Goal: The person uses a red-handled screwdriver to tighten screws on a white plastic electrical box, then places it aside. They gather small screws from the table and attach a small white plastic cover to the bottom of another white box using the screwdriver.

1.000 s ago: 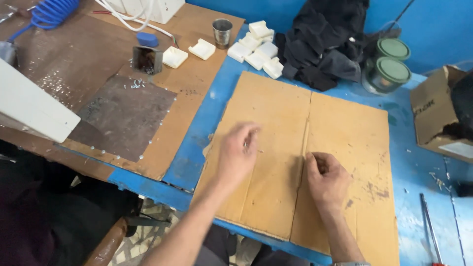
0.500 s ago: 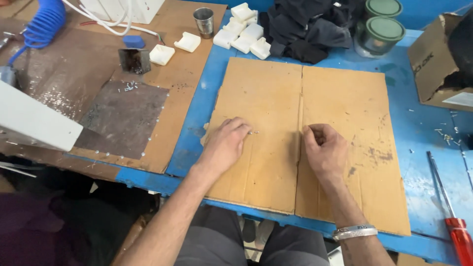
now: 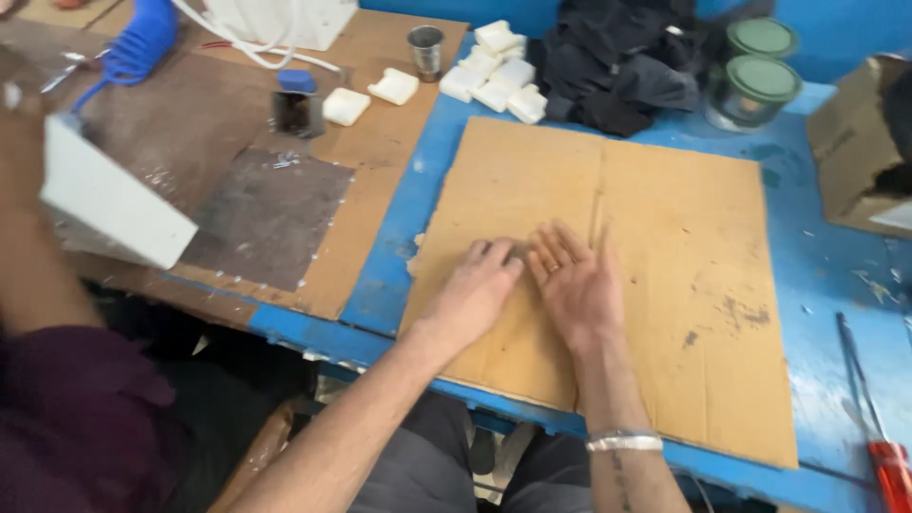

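From the head camera, my left hand point(image 3: 475, 285) lies palm down on the cardboard sheet point(image 3: 665, 275), fingers loosely curled and clasping nothing. My right hand point(image 3: 577, 285) rests just beside it at its 3 o'clock, palm up and fingers spread, also without anything in it; its fingertips reach the crease that runs up the middle of the sheet. A metal bracelet point(image 3: 622, 441) sits on that wrist.

The sheet lies flat on the blue table point(image 3: 836, 285), its near edge overhanging toward me at 6 o'clock. I judge it light and fairly stiff, though it would fold readily along the crease and its left edge looks torn and soft. Flat as it is, I could not pinch it from above; the overhanging near edge or a side edge seems the best place to grasp it, one hand on each half so it does not buckle.

At 12 o'clock from the sheet lie a dark cloth point(image 3: 617, 66) and white foam blocks point(image 3: 499, 71); at 1 o'clock stand two green-lidded tins point(image 3: 755, 85). A red-handled screwdriver point(image 3: 879, 446) lies at 4 o'clock.
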